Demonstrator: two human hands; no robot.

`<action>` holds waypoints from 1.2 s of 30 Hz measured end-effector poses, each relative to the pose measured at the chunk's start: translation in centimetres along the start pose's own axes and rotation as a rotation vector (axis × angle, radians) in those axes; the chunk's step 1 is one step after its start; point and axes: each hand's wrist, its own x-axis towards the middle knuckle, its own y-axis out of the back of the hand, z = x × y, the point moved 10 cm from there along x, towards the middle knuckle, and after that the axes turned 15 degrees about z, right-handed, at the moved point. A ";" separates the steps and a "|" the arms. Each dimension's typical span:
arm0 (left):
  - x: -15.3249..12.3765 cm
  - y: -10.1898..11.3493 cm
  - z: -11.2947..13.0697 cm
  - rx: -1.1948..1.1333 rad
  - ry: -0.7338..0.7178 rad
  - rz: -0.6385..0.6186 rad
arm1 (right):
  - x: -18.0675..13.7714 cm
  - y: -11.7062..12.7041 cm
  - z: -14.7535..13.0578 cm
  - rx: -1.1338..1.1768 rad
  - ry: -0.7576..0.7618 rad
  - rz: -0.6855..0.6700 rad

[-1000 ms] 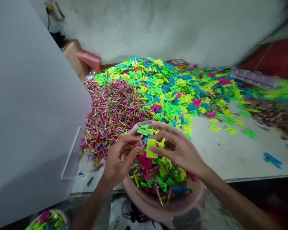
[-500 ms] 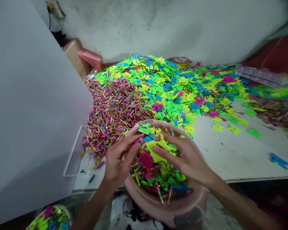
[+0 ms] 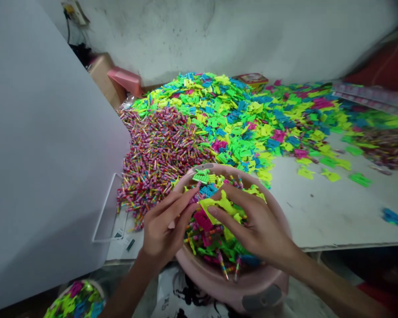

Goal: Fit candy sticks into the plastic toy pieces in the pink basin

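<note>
A pink round tub (image 3: 234, 291) holds a mix of neon plastic pieces and small multi-coloured sticks. Over its left side my left hand (image 3: 166, 221) is closed, thumb and fingers pinching a small pink-and-purple stick (image 3: 196, 195) that is partly hidden by the fingertips. My right hand (image 3: 252, 216) is closed on a flat yellow plastic piece (image 3: 205, 206), gripped between thumb and fingers. The two held things are close together above the tub. Just below them lies a magenta plastic piece (image 3: 203, 219).
Behind the tub is a heap of multi-coloured sticks (image 3: 162, 145), beside a large pile of neon plastic pieces (image 3: 232, 106). A white board (image 3: 53, 145) stands at left. A blue piece (image 3: 396, 218) lies on the white table (image 3: 325, 216). Below left is another filled container (image 3: 78, 302).
The view has shifted slightly, so the table's contents appear a little further right. My left fingertips have drawn closer to the yellow piece; both hands keep their grips.
</note>
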 end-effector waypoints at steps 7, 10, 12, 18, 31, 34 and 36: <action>-0.1 -0.3 -1.3 -0.032 0.133 -0.076 | -0.1 0.4 0.0 -0.019 0.006 0.009; -0.2 -0.5 -1.5 -0.070 0.188 -0.097 | 0.0 0.7 0.0 -0.041 0.011 0.010; -0.2 -0.7 -1.1 -0.076 0.177 -0.095 | 0.1 0.8 -0.1 -0.039 0.016 0.009; -0.1 -0.6 -1.2 -0.025 0.161 -0.052 | 0.0 0.8 0.1 -0.016 -0.010 0.009; -0.5 -0.9 -1.4 -0.019 0.173 -0.084 | -0.1 0.6 0.7 0.023 -0.070 0.042; -0.7 -0.4 -1.3 -0.013 0.143 -0.054 | -0.1 0.6 0.6 0.028 -0.079 0.039; -0.9 -0.2 -1.3 -0.034 0.142 -0.037 | -0.2 0.5 0.5 0.032 -0.079 0.036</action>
